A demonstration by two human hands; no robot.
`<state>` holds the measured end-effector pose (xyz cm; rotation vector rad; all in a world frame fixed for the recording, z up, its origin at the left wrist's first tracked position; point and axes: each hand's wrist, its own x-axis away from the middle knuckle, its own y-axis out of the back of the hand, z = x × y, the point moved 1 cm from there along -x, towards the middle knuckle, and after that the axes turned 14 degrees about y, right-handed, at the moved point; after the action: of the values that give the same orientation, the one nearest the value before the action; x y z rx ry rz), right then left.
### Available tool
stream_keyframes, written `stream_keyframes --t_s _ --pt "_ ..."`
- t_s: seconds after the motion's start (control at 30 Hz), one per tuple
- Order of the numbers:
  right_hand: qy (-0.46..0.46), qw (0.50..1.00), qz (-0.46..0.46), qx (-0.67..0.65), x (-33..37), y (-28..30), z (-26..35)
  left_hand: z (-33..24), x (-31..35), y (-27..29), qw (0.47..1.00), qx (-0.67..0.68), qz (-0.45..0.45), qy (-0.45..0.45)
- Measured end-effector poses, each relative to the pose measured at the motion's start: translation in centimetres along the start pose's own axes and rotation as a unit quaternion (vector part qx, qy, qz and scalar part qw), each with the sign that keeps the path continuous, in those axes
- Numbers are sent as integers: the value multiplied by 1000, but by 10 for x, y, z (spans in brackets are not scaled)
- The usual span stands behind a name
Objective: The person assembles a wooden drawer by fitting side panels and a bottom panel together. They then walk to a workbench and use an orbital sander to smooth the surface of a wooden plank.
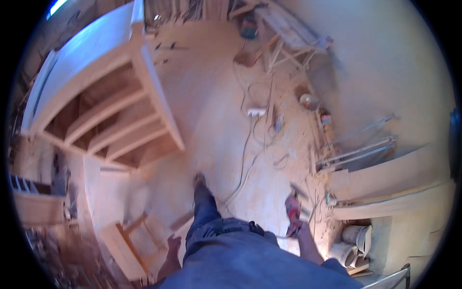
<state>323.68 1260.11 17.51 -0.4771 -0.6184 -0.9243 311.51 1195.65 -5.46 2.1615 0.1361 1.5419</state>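
Observation:
My right hand is wrapped round a red hand-held power tool, held low at my right side. A dark flat part sticks out at the tool's far end; its exact kind is too blurred to tell. My left hand hangs at my left side with its fingers loosely apart and nothing visible in it. Nearest to that hand is a small wooden frame piece on the floor. A large wooden cabinet frame with several shelf rails stands ahead on the left.
A white power strip and a looping cable lie on the dusty floor. A trestle table stands at the far right. Curved wooden panels lean by the right wall, and buckets lie at the lower right.

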Motion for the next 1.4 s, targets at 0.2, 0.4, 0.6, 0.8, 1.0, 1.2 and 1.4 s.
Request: stream_keyframes --t_s 0.2,0.4,0.6,0.8,1.0,1.2,1.4 --pt "-238 931 -202 -187 -44 -66 -10 -326 -8 -18 973 -152 -33 -173" --pt "-206 951 -132 -186 -139 -202 42 -601 -22 -54 883 -299 -62 -356" --pt "-203 945 -125 -224 -261 -282 86 -822 44 -189 897 -285 97 -324" --pt "-227 939 -125 -226 -359 -341 143 -964 55 -236 850 -394 126 -325" --pt "-249 938 -107 -215 -438 -391 223 -1084 -8 -211 895 -373 70 -235" --pt "-73 969 -33 -235 -567 -518 423 -1183 -167 -207 869 -434 6 -238" --pt "43 966 -35 -251 -642 -617 598 -1321 -178 -243 974 -183 122 -52"
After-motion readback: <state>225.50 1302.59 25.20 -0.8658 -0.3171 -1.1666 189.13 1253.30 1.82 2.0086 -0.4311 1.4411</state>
